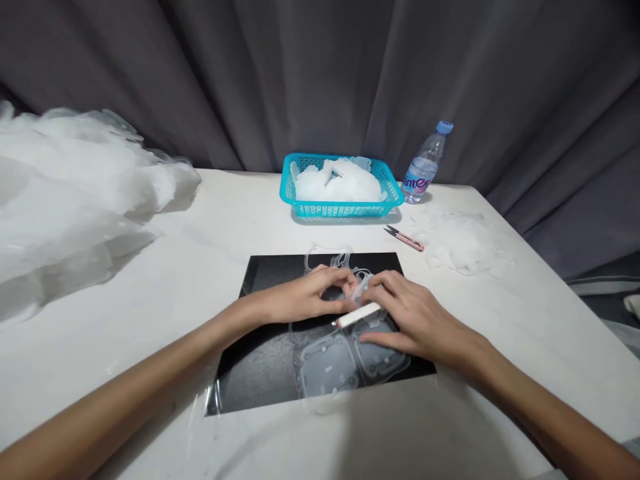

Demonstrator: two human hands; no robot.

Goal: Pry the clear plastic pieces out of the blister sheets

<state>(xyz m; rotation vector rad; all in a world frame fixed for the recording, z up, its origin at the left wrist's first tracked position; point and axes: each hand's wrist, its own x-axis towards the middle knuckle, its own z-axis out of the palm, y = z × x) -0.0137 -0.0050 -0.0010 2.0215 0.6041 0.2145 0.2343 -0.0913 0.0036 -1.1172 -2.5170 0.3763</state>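
My left hand (304,295) meets the clear strip (359,288) over the black mat (250,373), though I cannot tell whether it pinches; an uneven pull could tear the strip. To the right, the pen (359,314), clamped in my right hand (417,312), could snag the plastic if its tip dips: it points near-left, long axis running from far right.

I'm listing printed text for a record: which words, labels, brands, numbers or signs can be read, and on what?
"amte", as best it reads, on the bottle label; the full word is uncertain.
Small marks on the translucent piece: too small to read.
Nothing else is legible.
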